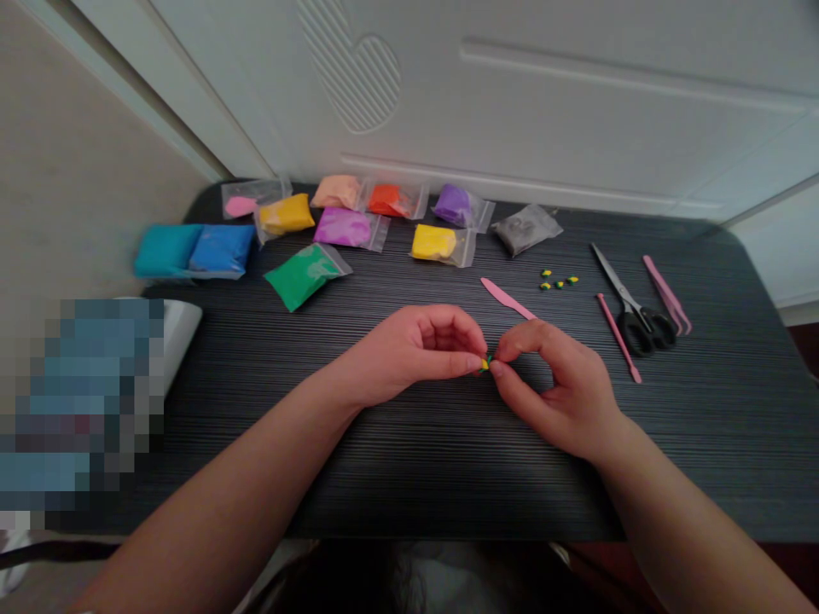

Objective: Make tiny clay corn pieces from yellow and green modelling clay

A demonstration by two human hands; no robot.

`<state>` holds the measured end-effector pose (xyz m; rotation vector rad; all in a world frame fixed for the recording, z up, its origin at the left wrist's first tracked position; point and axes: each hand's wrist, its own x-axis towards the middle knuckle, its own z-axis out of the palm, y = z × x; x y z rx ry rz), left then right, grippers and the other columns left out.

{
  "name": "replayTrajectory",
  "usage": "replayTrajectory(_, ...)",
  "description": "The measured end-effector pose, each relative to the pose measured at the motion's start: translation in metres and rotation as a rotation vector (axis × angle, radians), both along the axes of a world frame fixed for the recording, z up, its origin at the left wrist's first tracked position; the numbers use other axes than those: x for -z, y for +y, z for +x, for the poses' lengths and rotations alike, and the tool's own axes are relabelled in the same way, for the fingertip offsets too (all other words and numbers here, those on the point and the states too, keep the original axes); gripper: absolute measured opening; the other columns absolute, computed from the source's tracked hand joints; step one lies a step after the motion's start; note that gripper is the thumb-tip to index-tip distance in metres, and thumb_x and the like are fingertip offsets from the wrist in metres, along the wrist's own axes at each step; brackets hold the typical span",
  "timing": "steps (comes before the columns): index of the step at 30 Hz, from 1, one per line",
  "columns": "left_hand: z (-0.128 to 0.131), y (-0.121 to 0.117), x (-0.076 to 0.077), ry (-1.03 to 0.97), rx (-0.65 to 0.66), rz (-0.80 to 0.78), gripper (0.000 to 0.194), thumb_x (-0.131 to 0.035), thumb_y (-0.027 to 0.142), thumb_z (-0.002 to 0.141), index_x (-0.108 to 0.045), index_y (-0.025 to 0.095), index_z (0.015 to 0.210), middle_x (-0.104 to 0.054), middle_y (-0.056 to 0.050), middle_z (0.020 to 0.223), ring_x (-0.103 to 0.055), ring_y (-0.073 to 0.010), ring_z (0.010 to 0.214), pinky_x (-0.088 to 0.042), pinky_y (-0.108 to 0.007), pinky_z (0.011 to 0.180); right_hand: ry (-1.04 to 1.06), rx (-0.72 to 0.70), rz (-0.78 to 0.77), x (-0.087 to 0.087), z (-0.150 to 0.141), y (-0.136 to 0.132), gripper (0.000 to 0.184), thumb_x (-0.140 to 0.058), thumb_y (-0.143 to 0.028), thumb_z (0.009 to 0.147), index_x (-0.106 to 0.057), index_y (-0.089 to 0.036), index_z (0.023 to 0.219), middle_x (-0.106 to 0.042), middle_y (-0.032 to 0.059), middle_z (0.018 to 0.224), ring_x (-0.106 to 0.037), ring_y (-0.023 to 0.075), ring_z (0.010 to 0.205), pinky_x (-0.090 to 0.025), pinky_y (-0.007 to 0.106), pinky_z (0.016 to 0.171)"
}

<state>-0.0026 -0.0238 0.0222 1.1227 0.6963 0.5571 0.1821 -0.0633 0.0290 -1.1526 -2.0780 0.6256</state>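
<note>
Black ridged tabletop (409, 499) against a white panel (563, 128); left hand (419, 345) pinches a small yellow-and-green clay piece (485, 364) between thumb and fingertips over the table's middle, right hand (566, 388) pinching its green end with thumb and index finger. Four similar pieces (559, 285) lie between pink plastic knife (505, 297) and black-handled scissors (625, 296); clay bags (435, 242) sit farther back.

Shooting from a head-worn cam, basically peering forward and down over the near edge of the table (409, 486), sitting pretty close to both hands (400, 354) mid-frame, but going wide enough for nearly all of it plus the white panel (576, 128) beyond.
</note>
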Motion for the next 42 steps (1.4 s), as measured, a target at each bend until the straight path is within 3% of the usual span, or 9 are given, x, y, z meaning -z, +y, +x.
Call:
replayTrajectory(13,0.005,-0.003,0.003,-0.045,-0.081,-0.043,0.013,-0.066,0.017,0.067,-0.058,0.013,0.077,-0.06,0.0,0.073,-0.055,-0.0074,0.067,-0.043,-0.019,0.065,0.009,-0.016,0.066,0.0,0.001,0.0,0.015,-0.053,-0.012,0.072,-0.054,-0.021,0.084,-0.059,0.0018,0.078,-0.056,0.0142,0.074,-0.046,0.03,0.068)
replayTrajectory(26,0.011,-0.006,0.008,-0.111,-0.212,-0.083,0.013,-0.066,0.016,0.067,-0.058,0.014,0.077,-0.059,0.002,0.073,-0.054,-0.0067,0.068,-0.041,-0.019,0.067,0.005,0.057,0.12,0.004,0.001,0.002,0.019,-0.056,-0.014,0.072,-0.057,-0.022,0.089,-0.063,0.0019,0.081,-0.058,0.0145,0.077,-0.047,0.031,0.072)
replayTrajectory(42,0.014,-0.007,0.01,-0.115,-0.234,-0.072,0.015,-0.067,0.015,0.066,-0.057,0.014,0.077,-0.059,0.002,0.073,-0.055,-0.0072,0.066,-0.042,-0.021,0.068,-0.07,0.115,0.222,0.009,0.0,0.001,0.015,-0.058,-0.013,0.069,-0.058,-0.019,0.083,-0.063,0.0022,0.079,-0.058,0.0146,0.076,-0.046,0.03,0.071)
